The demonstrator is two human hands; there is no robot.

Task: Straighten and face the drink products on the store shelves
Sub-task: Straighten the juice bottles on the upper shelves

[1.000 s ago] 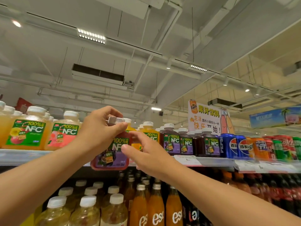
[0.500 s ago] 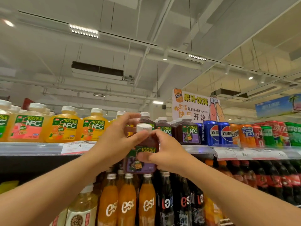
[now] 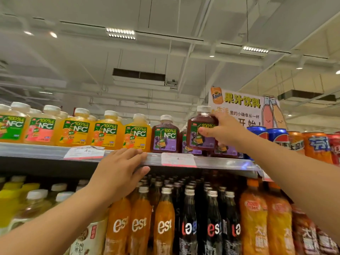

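your one head camera tilts upward, close to the top shelf [image 3: 46,150] crossing mid-frame; ceiling [image 3: 165,52] fills the upper half, lower bottles [image 3: 163,227] along the bottom.

Fanta juice sign [image 3: 242,107], ceiling lights [image 3: 121,33], air vent [image 3: 139,74]

Juice bottles [image 3: 75,132] read "100% NFC"; sign [image 3: 239,105] reads "Fanta".

Dark purple NFC juice bottle [image 3: 199,128], white cap, upright, above top shelf [image 3: 220,161]
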